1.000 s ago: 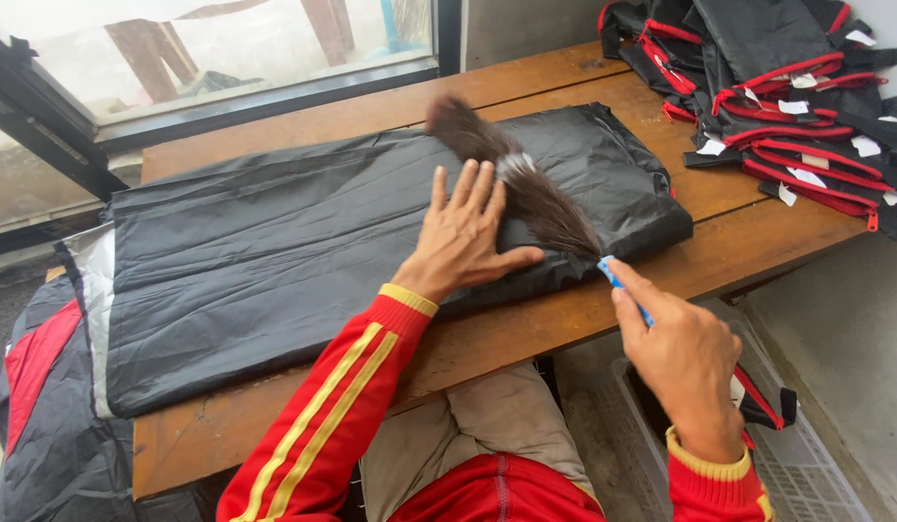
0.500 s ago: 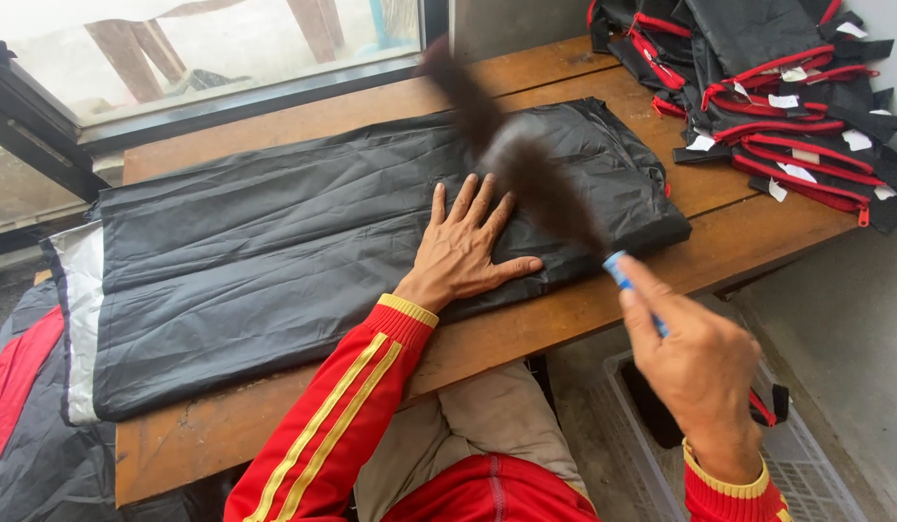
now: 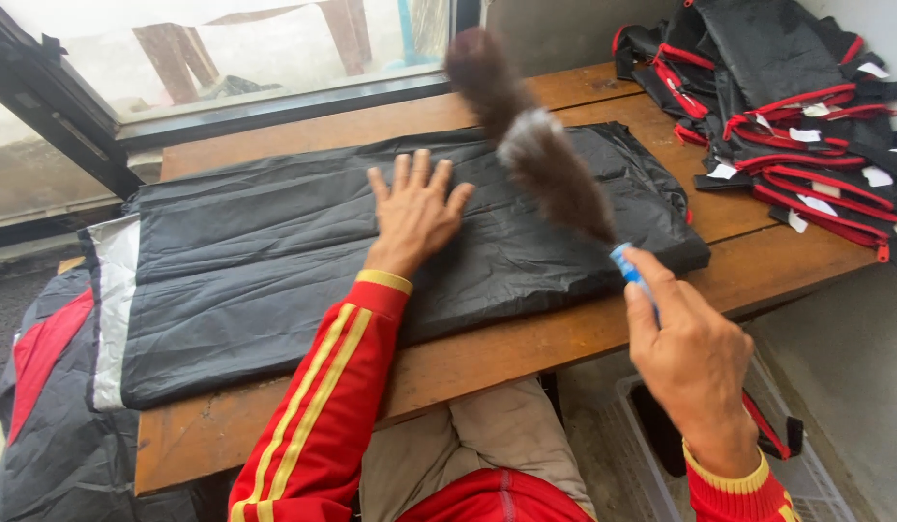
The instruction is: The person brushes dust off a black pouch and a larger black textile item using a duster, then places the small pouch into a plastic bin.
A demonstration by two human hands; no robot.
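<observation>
A wooden table under a window, with a folded black garment laid flat along it.

The left hand lies open, fingers spread and palm down on the middle of the garment, pinning it. The right hand is curled tight around the blue handle of a feather duster, whose brown head hangs blurred just beyond the left fingertips, above the garment's far half. To brush well, I judge the palm should keep the cloth taut while strokes run away from those fingers toward the free end. Past the right hand, at the table's end, lies a pile of black-and-red garments; below the right hand stands a white crate.
</observation>
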